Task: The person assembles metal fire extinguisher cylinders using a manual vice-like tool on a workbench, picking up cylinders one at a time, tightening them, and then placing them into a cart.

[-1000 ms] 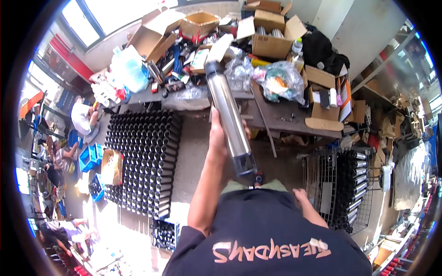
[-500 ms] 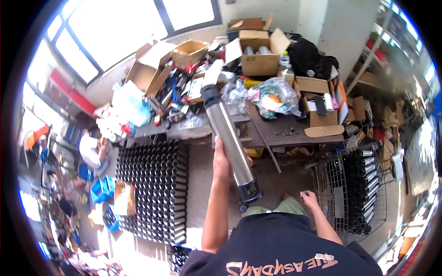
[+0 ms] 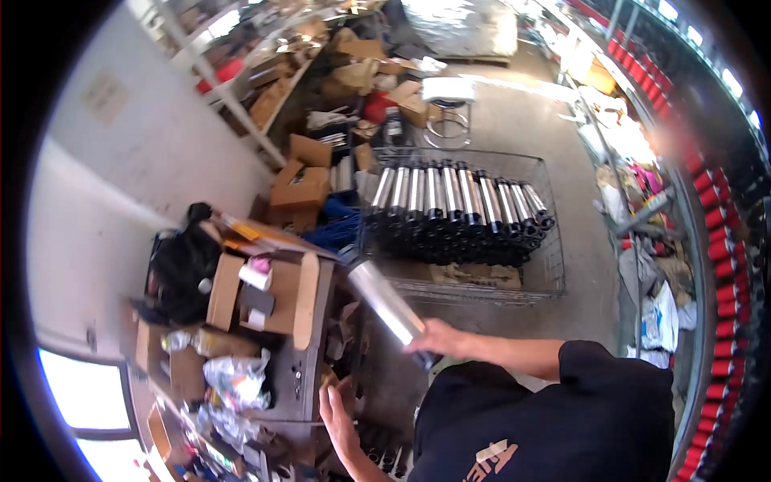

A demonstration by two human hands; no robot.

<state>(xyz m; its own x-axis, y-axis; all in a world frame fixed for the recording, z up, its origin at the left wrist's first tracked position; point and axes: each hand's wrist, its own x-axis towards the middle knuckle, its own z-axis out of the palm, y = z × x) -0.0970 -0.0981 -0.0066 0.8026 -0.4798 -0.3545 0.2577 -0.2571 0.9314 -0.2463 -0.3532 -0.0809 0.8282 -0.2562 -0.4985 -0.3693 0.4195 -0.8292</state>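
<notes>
My right hand is closed around the lower part of a silver metal cylinder with black end caps. The cylinder is tilted, its upper end pointing away and to the left, between the workbench and the wire basket. My left hand is near the bench's edge, apart from the cylinder, with its fingers loosely apart and nothing visible in them. Beyond the cylinder stands a wire basket that holds a stack of similar silver cylinders with black ends, laid side by side.
The workbench on the left carries an open cardboard box, a clear plastic bag and a black cloth bag. A white-topped stool stands behind the basket. A rack with red cylindrical parts runs along the right.
My view has turned to the right, bringing the wire basket to the middle. The cylinder has passed from my left hand to my right hand, and my left hand has let go.
</notes>
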